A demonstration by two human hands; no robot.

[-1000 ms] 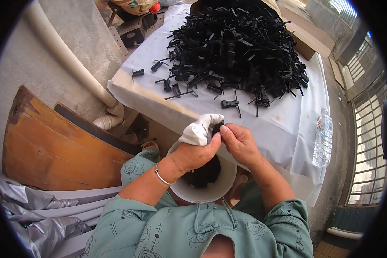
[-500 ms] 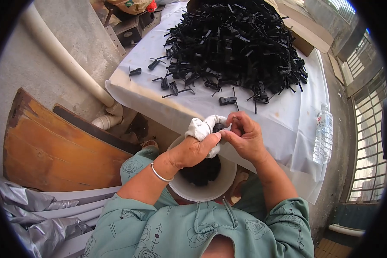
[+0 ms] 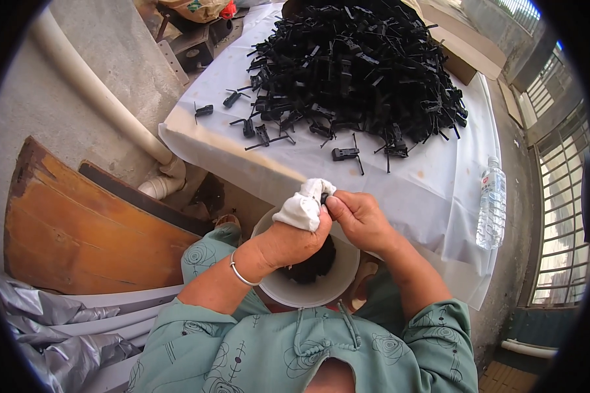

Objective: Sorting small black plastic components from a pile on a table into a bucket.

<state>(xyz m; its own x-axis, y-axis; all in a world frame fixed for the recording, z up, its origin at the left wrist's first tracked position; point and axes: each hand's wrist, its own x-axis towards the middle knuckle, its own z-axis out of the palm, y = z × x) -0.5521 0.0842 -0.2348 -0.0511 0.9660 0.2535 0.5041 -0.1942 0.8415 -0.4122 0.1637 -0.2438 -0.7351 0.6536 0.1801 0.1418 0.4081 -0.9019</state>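
Observation:
Over the near edge of the table, my left hand [image 3: 294, 241], its fingers wrapped in white cloth [image 3: 300, 208], grips a small black plastic part [image 3: 324, 197]. Only a bit of that part shows between my hands. My right hand [image 3: 360, 219] is closed, its thumb and index finger pinching the part's right side. Beneath my hands stands a white bucket [image 3: 347, 275] with dark contents. A big pile of black plastic parts with thin protruding pins [image 3: 360, 72] covers the far part of the table. One loose part [image 3: 345, 154] lies just beyond my hands.
White plastic sheeting [image 3: 413, 196] covers the table. A clear bottle [image 3: 491, 206] stands at its right edge. Leftward are a brown wooden board [image 3: 98, 223], a pale pipe [image 3: 98, 98] and silver wrapping [image 3: 78, 354]. A barred window [image 3: 564, 216] is at right.
My right hand has come down, its raised fingers now curled in against the black part. My left hand has shifted slightly left and turned, so the white cloth hides more of the part.

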